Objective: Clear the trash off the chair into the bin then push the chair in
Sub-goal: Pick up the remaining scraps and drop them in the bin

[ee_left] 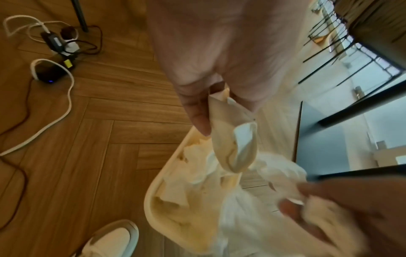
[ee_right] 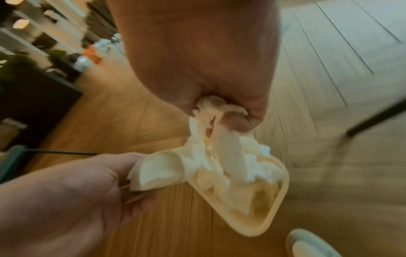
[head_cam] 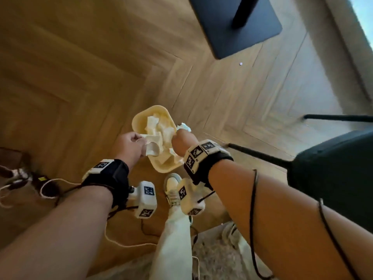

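Head view: both hands over the cream bin (head_cam: 139,118), which stands on the wood floor (head_cam: 70,77) just ahead of a white shoe (head_cam: 172,185). Left hand (head_cam: 129,145) pinches a folded paper scrap (head_cam: 152,147) above the bin's near rim. Right hand (head_cam: 182,143) is fisted round crumpled tissue (head_cam: 184,126) at the bin's right edge. More white paper already lies inside. Dark chair (head_cam: 331,164) sits to the right, well apart from the bin. Black pedestal base (head_cam: 234,25) beyond. Cables (ee_left: 54,97) on the floor to the left.
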A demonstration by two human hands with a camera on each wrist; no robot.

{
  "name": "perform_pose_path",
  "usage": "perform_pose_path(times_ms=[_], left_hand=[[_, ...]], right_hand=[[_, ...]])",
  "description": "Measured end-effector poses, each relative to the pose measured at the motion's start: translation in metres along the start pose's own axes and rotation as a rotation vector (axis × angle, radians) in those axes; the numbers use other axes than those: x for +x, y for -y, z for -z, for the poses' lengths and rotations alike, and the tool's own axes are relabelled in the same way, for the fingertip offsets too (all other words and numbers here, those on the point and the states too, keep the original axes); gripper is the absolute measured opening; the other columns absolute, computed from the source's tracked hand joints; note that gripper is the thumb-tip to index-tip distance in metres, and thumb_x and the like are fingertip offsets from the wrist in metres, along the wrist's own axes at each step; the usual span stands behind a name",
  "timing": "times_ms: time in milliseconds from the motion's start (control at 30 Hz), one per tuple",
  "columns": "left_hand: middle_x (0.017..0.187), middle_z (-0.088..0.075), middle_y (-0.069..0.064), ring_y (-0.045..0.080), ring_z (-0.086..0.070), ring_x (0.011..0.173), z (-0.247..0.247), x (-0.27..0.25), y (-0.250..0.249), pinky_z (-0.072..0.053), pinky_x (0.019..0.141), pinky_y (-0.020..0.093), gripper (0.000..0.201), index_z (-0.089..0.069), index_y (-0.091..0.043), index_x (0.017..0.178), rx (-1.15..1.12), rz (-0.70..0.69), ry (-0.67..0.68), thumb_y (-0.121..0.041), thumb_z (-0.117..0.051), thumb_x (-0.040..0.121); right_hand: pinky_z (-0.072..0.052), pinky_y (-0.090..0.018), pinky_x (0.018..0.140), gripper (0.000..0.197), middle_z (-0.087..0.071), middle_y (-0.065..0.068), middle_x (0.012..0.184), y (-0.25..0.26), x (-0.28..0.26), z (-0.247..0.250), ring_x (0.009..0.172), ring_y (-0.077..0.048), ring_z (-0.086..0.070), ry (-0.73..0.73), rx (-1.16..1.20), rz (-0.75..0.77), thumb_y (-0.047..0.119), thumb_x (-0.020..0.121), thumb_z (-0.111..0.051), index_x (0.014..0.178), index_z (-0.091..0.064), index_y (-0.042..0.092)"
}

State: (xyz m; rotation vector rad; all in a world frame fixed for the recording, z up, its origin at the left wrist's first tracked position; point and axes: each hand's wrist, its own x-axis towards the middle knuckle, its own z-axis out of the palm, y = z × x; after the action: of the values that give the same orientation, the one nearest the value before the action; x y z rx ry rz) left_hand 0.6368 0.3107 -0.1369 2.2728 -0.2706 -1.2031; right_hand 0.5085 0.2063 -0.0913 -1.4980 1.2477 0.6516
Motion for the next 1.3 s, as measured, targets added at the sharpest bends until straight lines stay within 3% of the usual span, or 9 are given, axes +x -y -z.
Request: perform_pose_path(times_ms=[67,200,267,400,567,767,900,1066,1300], left_hand=[[0.076,-0.063,0.007,0.027,-0.056,0.071,0.0,0.027,0.014,-0.051,0.068,0.035,0.011,-0.064,-0.011,0.078,0.072,-0.02,-0.031,-0.012,-0.061,0.089],[0.097,-0.071,0.012,0.029,-0.064,0.091,-0.019,0.071,0.036,-0.05,0.082,0.034,0.014,-0.072,-0.006,0.092,0.167,-0.105,-0.097,-0.012,-0.061,0.088],[0.104,-0.073,0.012,0.03,-0.066,0.098,-0.032,0.083,0.045,-0.052,0.085,0.036,0.018,-0.074,-0.005,0.099,0.247,-0.166,-0.094,-0.014,-0.061,0.089],[0.081,-0.067,0.016,0.035,-0.061,0.079,-0.06,0.094,0.053,-0.044,0.061,0.034,0.022,-0.07,-0.003,0.076,0.464,-0.324,0.026,-0.014,-0.055,0.089],[0.102,-0.069,0.017,0.036,-0.063,0.094,-0.084,0.113,0.057,-0.04,0.069,0.033,0.021,-0.071,-0.004,0.094,0.741,-0.308,0.186,-0.016,-0.055,0.09],[0.125,-0.049,0.018,0.038,-0.055,0.103,-0.076,0.099,0.046,-0.043,0.084,0.039,0.03,-0.067,-0.012,0.113,0.737,-0.286,0.214,-0.026,-0.048,0.094],[0.15,-0.033,0.011,0.034,-0.046,0.127,-0.062,0.063,0.029,-0.038,0.103,0.04,0.039,-0.056,-0.015,0.133,0.728,-0.312,0.177,-0.027,-0.049,0.096],[0.151,-0.034,0.012,0.034,-0.042,0.131,-0.065,0.027,0.011,-0.038,0.106,0.044,0.054,-0.041,-0.012,0.145,0.731,-0.293,0.148,-0.028,-0.051,0.095],[0.136,-0.047,0.016,0.033,-0.049,0.121,-0.074,0.007,0.028,-0.039,0.1,0.038,0.043,-0.054,-0.009,0.134,0.685,-0.278,0.071,-0.024,-0.054,0.093]], right_hand=[[-0.04,-0.034,0.086,0.036,-0.053,-0.024,0.132,0.007,0.029,-0.02,0.122,-0.037,-0.051,-0.009,0.081,-0.037,0.01,0.098,-0.035,0.129,-0.049,-0.005],[-0.042,-0.028,0.075,0.024,-0.053,-0.004,0.1,-0.003,0.094,-0.056,0.097,-0.025,-0.056,-0.09,0.246,-0.146,0.017,0.094,-0.042,0.112,-0.056,0.011],[-0.041,-0.027,0.073,0.023,-0.052,-0.005,0.097,-0.012,0.111,-0.068,0.09,-0.02,-0.05,-0.08,0.242,-0.154,0.016,0.094,-0.042,0.11,-0.057,0.008],[-0.042,-0.039,0.094,0.039,-0.054,-0.022,0.129,-0.028,0.125,-0.077,0.11,-0.032,-0.053,0.02,0.102,-0.1,0.011,0.098,-0.037,0.133,-0.046,-0.003],[-0.038,-0.038,0.103,0.038,-0.051,-0.021,0.137,-0.037,0.144,-0.09,0.128,-0.035,-0.047,0.13,-0.029,-0.108,0.011,0.099,-0.036,0.133,-0.049,-0.001],[-0.043,-0.036,0.097,0.03,-0.059,-0.018,0.124,-0.037,0.103,-0.079,0.117,-0.032,-0.055,0.028,-0.038,-0.03,0.007,0.099,-0.037,0.122,-0.054,-0.002],[-0.047,-0.037,0.085,0.041,-0.057,-0.021,0.124,-0.051,0.051,-0.068,0.112,-0.038,-0.056,-0.025,0.248,-0.078,0.006,0.093,-0.038,0.133,-0.046,0.01],[-0.046,-0.032,0.082,0.058,-0.055,-0.019,0.131,-0.07,0.031,-0.057,0.113,-0.033,-0.057,0.021,0.301,-0.022,0.002,0.092,-0.039,0.146,-0.032,0.02],[-0.054,-0.038,0.088,0.033,-0.067,-0.014,0.114,-0.08,0.073,-0.071,0.102,-0.03,-0.064,-0.153,0.156,0.06,0.004,0.091,-0.046,0.118,-0.064,0.012]])
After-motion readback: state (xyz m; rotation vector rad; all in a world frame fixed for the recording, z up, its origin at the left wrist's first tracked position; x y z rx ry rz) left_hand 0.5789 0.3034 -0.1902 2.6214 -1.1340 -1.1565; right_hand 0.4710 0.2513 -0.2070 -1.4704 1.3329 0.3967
